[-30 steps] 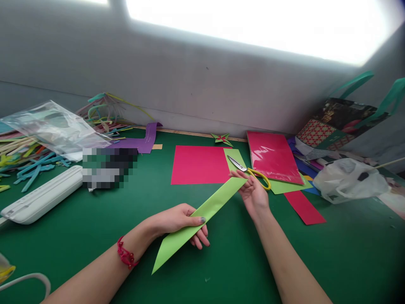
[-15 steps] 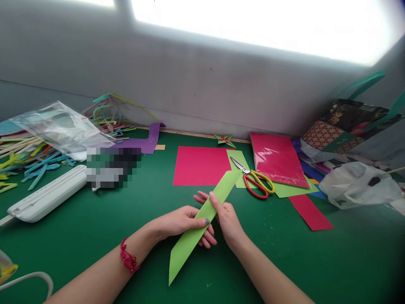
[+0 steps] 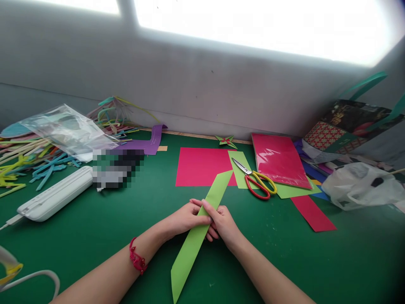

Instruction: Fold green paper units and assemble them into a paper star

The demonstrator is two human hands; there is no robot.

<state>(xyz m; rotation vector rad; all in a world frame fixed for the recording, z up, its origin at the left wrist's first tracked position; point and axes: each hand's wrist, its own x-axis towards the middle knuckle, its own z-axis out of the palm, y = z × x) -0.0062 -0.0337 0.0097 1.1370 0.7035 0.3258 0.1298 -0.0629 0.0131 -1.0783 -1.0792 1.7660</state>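
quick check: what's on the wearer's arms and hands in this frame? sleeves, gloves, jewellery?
Both forearms are bare: no sleeves and no gloves in view. The left hand has a red cord bracelet with small knots or beads at the wrist. The right hand and its wrist carry nothing. No rings or watch are visible.

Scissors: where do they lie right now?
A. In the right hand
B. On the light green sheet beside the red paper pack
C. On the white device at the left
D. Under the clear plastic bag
B: the scissors rest on the light green sheet, apart from both hands, which hold the green strip.
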